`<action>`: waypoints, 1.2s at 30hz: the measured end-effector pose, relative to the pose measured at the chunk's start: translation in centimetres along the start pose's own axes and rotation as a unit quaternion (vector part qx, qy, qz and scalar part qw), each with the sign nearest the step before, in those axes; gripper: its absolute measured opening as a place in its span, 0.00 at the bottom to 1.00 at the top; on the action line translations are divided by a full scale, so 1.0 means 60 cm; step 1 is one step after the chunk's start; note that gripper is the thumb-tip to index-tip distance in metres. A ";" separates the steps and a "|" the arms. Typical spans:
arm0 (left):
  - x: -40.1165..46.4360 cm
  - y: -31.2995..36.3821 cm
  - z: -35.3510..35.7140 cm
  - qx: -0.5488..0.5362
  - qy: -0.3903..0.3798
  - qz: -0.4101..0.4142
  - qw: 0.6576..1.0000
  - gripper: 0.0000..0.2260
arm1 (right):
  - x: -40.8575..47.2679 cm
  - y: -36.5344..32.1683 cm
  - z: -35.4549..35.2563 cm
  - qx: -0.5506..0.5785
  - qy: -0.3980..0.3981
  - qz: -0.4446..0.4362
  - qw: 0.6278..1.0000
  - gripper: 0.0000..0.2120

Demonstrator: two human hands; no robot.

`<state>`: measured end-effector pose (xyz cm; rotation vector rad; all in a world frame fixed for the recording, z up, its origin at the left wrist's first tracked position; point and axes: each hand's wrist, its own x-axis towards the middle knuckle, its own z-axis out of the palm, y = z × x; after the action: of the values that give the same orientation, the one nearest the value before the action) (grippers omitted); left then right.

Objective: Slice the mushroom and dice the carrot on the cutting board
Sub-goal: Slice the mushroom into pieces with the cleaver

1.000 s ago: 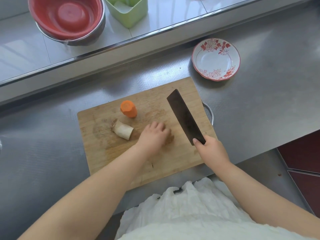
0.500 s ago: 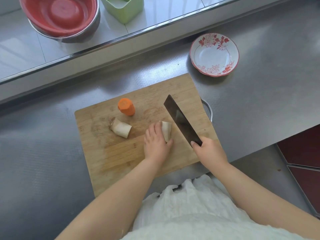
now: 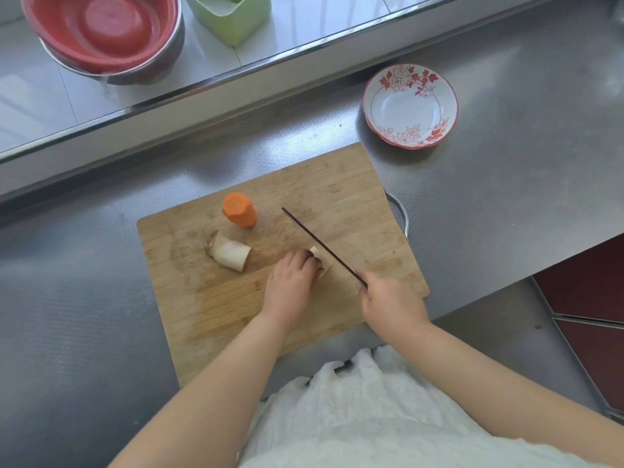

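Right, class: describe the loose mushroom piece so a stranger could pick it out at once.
Find the wooden cutting board on the steel counter. Left of centre, just below the upright orange carrot, lies a pale mushroom piece. Unlike the other piece, no hand touches it.

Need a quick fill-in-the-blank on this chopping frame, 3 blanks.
1. The right hand holds the ____.
2. The carrot piece stands on the ____ board.
3. The left hand steadies a piece of ____.
Missing words: knife; cutting; mushroom.
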<state>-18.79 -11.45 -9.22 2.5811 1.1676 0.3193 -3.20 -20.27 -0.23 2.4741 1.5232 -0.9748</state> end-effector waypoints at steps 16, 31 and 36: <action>0.018 0.000 -0.011 -0.011 -0.020 0.012 1.000 0.07 | -0.010 -0.040 -0.004 -0.035 -0.054 0.014 0.998 0.10; 0.021 -0.003 -0.018 -0.018 -0.031 0.030 0.999 0.16 | -0.005 -0.048 -0.014 -0.043 -0.052 0.021 0.998 0.12; 0.021 -0.004 -0.016 -0.026 -0.035 0.024 0.999 0.16 | -0.005 -0.050 -0.019 -0.055 -0.061 0.018 0.996 0.13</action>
<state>-18.42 -10.17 -8.28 2.5563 1.0619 0.2629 -5.25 -18.54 1.60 2.3135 1.4498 -0.9873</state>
